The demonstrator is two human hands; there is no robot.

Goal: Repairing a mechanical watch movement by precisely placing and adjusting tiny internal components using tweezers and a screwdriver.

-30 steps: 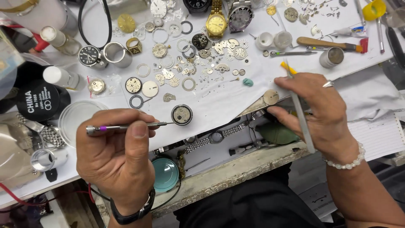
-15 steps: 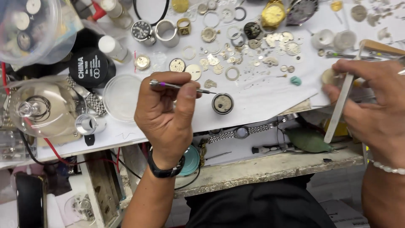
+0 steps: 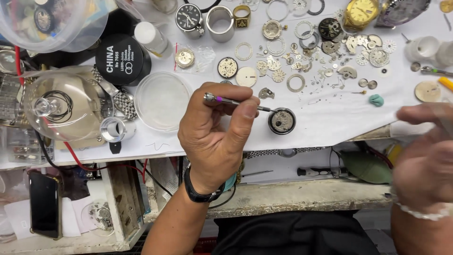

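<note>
My left hand [image 3: 214, 137] pinches a thin metal screwdriver [image 3: 231, 101] with a purple band. Its tip rests at the edge of a round watch movement [image 3: 281, 120] that sits in a black ring holder on the white sheet. A black band is on that wrist. At the right edge, my right hand [image 3: 424, 160] is blurred by motion, off the sheet and over the bench edge, well to the right of the movement. A beaded bracelet circles its wrist. The blur hides whether it holds anything.
Several loose gears, rings and dials [image 3: 330, 42] are spread over the white sheet [image 3: 330, 120]. A gold watch [image 3: 361, 12] lies at the top right. Left of my hand are a clear dish [image 3: 163, 100], a black round tin [image 3: 120, 57] and a glass dome [image 3: 59, 106]. A phone [image 3: 44, 203] lies at the lower left.
The view has slid left, so the bench sits further right in the frame. My right hand has dropped lower and gone blurry. My left hand keeps the screwdriver at the movement.
</note>
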